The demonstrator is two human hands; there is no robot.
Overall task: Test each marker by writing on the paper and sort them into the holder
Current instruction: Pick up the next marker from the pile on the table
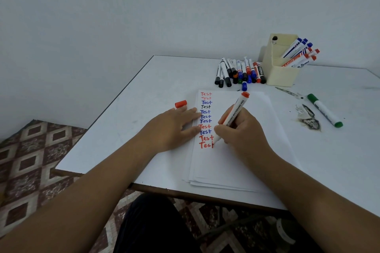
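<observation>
Currently | right hand [240,127] grips red whiteboard marker [232,117], tip on paper [246,156] | left hand [174,127] flat, fingers straight, pinning paper's 9 o'clock edge | risk: loose red cap [181,103] at 11 o'clock could roll off table [127,129]

Both bare forearms reach forward from the lower corners of the view. The left hand [174,128] lies palm down, fingers straight and slightly spread, pointing toward the right hand [241,127]. The right hand is curled in a writing grip, fingers and thumb pinching a slanted red marker [232,118], knuckles up.
</observation>
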